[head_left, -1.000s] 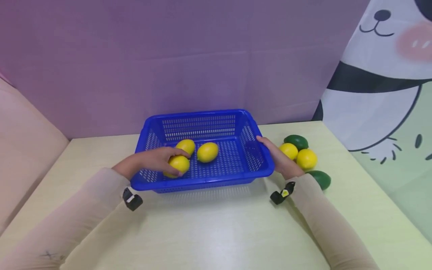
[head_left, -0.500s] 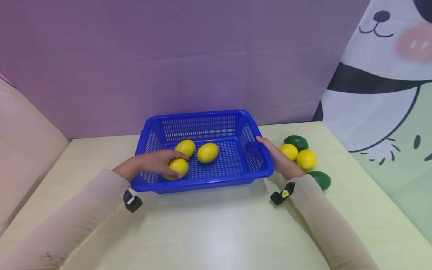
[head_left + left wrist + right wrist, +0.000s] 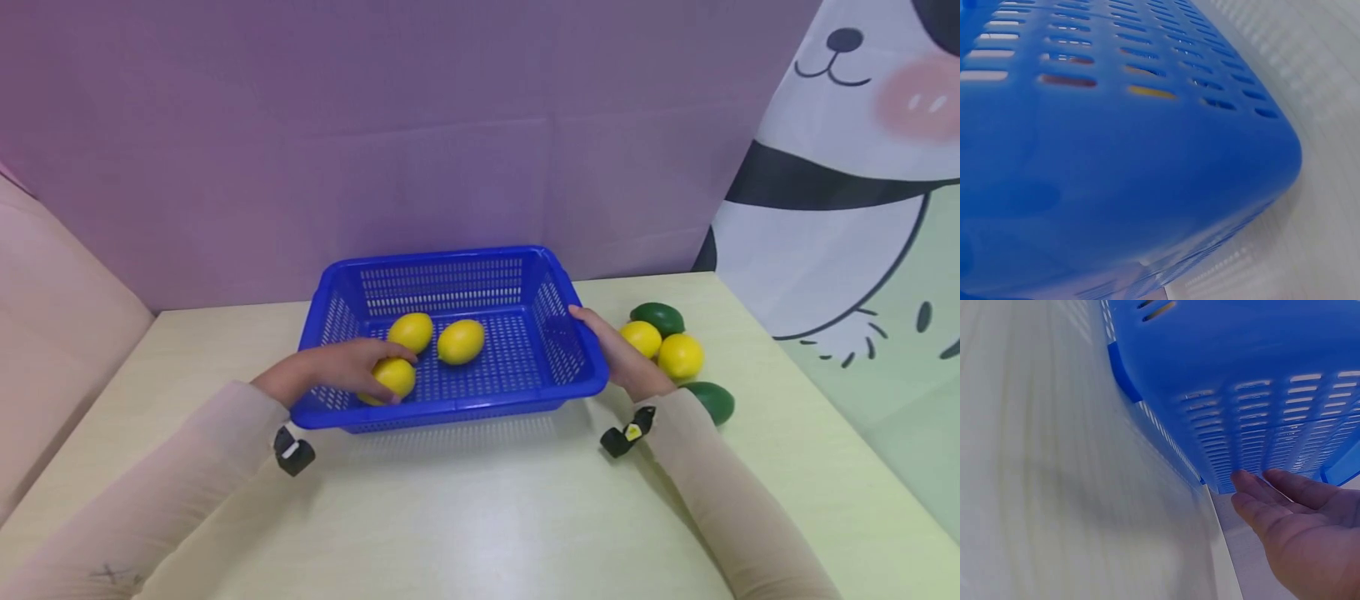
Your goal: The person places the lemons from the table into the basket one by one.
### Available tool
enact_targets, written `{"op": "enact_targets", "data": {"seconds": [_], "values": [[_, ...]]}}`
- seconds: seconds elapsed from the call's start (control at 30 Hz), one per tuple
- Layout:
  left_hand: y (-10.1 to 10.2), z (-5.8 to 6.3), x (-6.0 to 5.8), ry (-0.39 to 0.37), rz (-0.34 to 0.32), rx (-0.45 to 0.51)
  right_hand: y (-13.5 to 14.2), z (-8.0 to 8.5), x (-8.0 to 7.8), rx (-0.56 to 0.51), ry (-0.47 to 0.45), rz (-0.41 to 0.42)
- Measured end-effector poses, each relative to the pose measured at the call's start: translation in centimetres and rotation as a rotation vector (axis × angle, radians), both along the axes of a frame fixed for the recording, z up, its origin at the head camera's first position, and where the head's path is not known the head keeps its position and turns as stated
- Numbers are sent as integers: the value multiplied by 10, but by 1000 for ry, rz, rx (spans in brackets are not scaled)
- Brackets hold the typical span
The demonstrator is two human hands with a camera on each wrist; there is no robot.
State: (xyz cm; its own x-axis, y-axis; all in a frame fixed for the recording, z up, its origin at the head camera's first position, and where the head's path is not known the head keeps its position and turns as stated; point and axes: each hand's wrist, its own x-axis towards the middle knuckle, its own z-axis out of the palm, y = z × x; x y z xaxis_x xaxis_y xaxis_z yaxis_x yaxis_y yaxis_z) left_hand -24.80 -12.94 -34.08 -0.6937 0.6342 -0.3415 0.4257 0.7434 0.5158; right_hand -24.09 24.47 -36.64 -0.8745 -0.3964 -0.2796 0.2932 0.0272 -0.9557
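Note:
A blue plastic basket with slotted walls stands on the table. Inside its left end, my left hand holds a lemon, thumb in front and fingers over the top. Two more lemons lie close by in the basket, one behind and one to the right. At the basket's right side, my right hand holds the rim, a digit over its edge. The right wrist view shows its fingers against the outer wall; the thumb cannot be made out there. Basket wall hides the left hand in the left wrist view.
Right of my right hand lie two lemons and two dark green avocado-like fruits, one behind and one in front, partly behind the sleeve. A purple cloth wall closes the table's back edge; a panda-print wall stands at right.
My left hand has moved slightly down and toward me with its lemon, toward the basket's near left corner. The right hand and basket have stayed almost the same.

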Motion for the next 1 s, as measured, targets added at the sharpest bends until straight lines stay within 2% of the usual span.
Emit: {"op": "enact_targets", "data": {"seconds": [0.5,1.0], "values": [[0,-5,1,12,-22,-24,0,1,-1,13,-8,-13],[1,-5,2,-17,-5,-39,-3,5,3,21,-4,-9]]}}
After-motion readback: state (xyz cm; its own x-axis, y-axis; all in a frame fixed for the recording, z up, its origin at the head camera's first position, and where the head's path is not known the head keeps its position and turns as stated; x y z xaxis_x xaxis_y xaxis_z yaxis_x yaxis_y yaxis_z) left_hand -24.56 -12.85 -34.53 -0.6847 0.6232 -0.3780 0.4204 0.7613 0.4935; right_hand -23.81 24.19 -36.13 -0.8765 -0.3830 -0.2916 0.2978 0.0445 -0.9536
